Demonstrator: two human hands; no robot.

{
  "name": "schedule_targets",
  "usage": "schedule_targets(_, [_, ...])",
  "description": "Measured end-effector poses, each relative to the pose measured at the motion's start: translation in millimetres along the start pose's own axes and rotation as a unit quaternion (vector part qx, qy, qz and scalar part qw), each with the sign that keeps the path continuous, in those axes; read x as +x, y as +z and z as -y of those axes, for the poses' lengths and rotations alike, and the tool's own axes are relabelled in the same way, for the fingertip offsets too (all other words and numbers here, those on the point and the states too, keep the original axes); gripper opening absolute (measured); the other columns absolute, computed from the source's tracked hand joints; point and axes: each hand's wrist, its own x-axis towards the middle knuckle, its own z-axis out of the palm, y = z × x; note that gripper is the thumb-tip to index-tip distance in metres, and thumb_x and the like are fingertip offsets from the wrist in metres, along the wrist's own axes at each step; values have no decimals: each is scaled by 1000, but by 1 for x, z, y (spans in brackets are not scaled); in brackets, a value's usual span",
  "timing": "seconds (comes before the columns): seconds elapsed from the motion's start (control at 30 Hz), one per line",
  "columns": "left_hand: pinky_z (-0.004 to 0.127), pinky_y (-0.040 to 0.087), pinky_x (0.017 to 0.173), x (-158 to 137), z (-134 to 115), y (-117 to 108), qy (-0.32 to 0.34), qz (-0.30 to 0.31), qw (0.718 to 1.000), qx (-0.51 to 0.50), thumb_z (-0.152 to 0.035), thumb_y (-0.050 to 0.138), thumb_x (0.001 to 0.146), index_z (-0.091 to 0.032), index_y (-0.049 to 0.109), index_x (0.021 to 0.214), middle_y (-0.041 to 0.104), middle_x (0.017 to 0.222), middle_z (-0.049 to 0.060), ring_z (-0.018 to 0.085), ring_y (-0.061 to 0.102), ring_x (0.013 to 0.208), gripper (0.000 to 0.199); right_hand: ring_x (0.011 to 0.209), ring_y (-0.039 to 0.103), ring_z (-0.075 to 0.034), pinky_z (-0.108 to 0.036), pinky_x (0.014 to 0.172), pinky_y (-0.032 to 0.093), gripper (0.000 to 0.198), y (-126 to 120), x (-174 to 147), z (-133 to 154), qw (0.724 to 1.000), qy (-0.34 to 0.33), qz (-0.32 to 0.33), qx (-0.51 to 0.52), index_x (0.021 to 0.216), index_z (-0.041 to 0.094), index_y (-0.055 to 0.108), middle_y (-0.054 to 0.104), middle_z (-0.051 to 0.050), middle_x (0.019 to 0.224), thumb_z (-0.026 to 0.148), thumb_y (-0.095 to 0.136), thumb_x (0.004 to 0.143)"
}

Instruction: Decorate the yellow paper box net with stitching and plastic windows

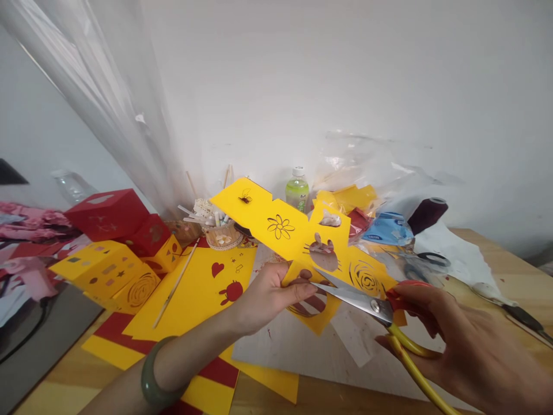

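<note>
My left hand [270, 294] pinches a yellow paper cutout [296, 225] along its lower edge, holding it above the table. The cutout is cross-shaped, with a flower, a cat-like head and swirl patterns cut through it. My right hand [458, 334] grips scissors [375, 305] with red and yellow handles. Their blades point left across the cutout, with the tips close to my left thumb. Part of the cutout is hidden behind the blades and my fingers. Below it lies a pale grey board [276, 354].
Yellow sheets [185, 288] with cut shapes lie at left under a thin stick [175, 288]. Beyond stand yellow boxes [99, 268] and red boxes [108, 213]. A green drink bottle [297, 187], a blue packet [386, 229] and a dark thread spool [427, 214] stand at the back.
</note>
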Motion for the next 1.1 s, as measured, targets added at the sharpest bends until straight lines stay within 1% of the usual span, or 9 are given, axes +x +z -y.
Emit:
schedule_targets(0.2, [21,50,59,-2,-1,0,-15,-2,1000,6,-37,70,70,-13,64,75,67,71,4,11,64,63,25,47,65,-14,-20,39,48,32,1,-3,-2,1000,8,-14,-14,98,20,46,70,-1,66,48,45,80])
schedule_targets(0.4, [26,52,65,-1,-2,0,-27,-8,1000,13,-39,71,67,-13,64,76,67,72,4,14,65,67,29,43,63,-15,-20,34,43,28,4,-8,-8,999,-6,-27,-24,96,21,47,71,-1,65,44,46,80])
schedule_targets(0.47, [26,52,66,-1,-3,0,-24,-1,1000,9,-39,71,67,-13,64,77,66,73,3,13,64,67,29,43,63,-14,-19,35,44,30,4,-6,-6,999,-2,-24,-21,96,21,47,70,0,64,46,47,79])
schedule_targets(0.57, [26,52,65,-2,-4,0,-20,15,1000,7,-38,71,68,-14,65,79,65,74,3,12,63,66,27,42,63,-14,-19,36,45,35,0,-2,1,1000,23,-10,-17,97,21,46,68,1,60,51,47,78])
schedule_targets(0.63, [26,52,65,-3,-3,1,-24,22,999,7,-38,71,69,-14,65,78,65,73,3,12,63,66,27,42,62,-14,-19,34,44,34,-2,0,4,999,33,-7,-25,96,22,46,68,2,59,51,46,78])
schedule_targets(0.8, [25,52,64,-3,-2,2,-34,17,999,-1,-38,72,67,-13,65,75,65,70,3,12,62,64,28,46,64,-15,-20,35,45,34,1,-4,0,999,5,-13,-40,98,22,46,68,0,62,50,46,78])
schedule_targets(0.9, [24,52,63,-2,-2,2,-32,19,999,-8,-39,73,66,-14,64,74,64,69,2,11,62,63,28,47,65,-17,-21,36,46,33,5,-7,-4,999,0,-23,-36,99,23,46,69,-1,65,49,47,78])
schedule_targets(1.0, [24,51,62,-3,-2,2,-32,22,999,-9,-39,73,65,-14,63,74,64,68,2,11,61,62,28,44,64,-16,-21,36,46,33,8,-9,-5,999,15,-28,-37,97,24,47,69,0,63,51,48,78])
schedule_targets(1.1, [26,51,64,-3,-2,1,-36,25,999,0,-38,72,67,-14,64,74,64,68,2,12,62,63,27,41,63,-16,-21,34,46,39,8,-10,-2,999,40,-17,-30,95,24,47,70,1,61,55,55,72])
